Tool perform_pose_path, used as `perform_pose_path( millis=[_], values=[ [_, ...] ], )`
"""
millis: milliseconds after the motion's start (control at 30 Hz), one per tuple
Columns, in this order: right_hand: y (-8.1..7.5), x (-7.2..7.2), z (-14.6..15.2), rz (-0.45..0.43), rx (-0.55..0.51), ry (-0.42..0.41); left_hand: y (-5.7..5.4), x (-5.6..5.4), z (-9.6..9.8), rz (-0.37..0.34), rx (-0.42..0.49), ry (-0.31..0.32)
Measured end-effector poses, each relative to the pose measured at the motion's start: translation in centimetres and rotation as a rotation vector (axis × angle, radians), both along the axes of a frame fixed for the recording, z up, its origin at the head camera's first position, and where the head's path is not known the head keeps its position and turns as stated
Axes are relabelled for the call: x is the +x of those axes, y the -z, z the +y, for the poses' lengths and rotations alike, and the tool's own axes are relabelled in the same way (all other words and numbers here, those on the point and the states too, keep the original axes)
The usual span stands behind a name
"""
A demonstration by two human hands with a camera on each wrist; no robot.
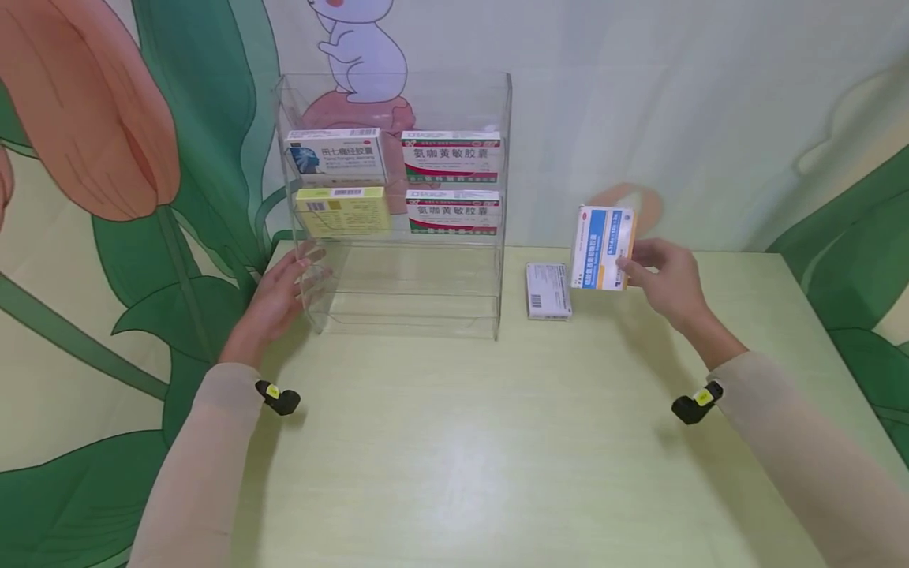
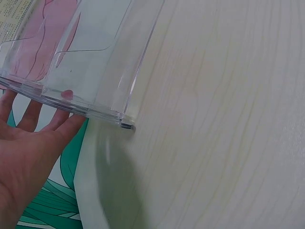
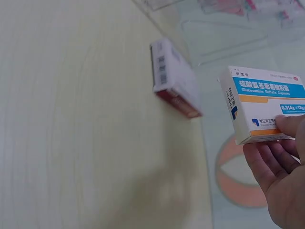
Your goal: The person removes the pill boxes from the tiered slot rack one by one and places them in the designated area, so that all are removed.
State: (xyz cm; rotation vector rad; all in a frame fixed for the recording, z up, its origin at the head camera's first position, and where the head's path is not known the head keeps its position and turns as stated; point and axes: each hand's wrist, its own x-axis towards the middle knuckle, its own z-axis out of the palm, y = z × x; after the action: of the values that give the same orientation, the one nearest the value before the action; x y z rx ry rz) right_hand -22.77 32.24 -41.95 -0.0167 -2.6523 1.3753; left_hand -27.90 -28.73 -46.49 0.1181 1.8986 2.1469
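Observation:
My right hand pinches a white, blue and orange medicine box between thumb and fingers, held above the table's back right. In the right wrist view the thumb presses the front of that medicine box. My left hand touches the left side of a clear acrylic rack; its fingertips lie against the side panel in the left wrist view, the fingers fairly straight. On the rack's upper tiers sit a white medicine box, a yellow one and two white, red and green ones.
A smaller white medicine box lies on the pale wooden table, just right of the rack. A printed curtain with leaves and a rabbit hangs behind the table.

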Motion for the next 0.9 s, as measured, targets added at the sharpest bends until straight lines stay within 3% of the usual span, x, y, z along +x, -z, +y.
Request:
perform_pose_path(
  millis=[233, 467, 900],
  values=[
    [2.5, -0.2, 2.2, -0.13, -0.009, 0.055, 0.0, 0.2, 0.3, -0.003, -0.018, -0.016],
    [4.5, 0.1, 3.0, -0.272, 0.003, 0.057, 0.0, 0.0, 0.3, -0.004, -0.025, -0.008],
    [6.0, -0.1, 2.3, -0.358, 0.073, 0.071, -0.1, 0.2, 0.3, 0.006, -0.026, -0.008]
  ],
)
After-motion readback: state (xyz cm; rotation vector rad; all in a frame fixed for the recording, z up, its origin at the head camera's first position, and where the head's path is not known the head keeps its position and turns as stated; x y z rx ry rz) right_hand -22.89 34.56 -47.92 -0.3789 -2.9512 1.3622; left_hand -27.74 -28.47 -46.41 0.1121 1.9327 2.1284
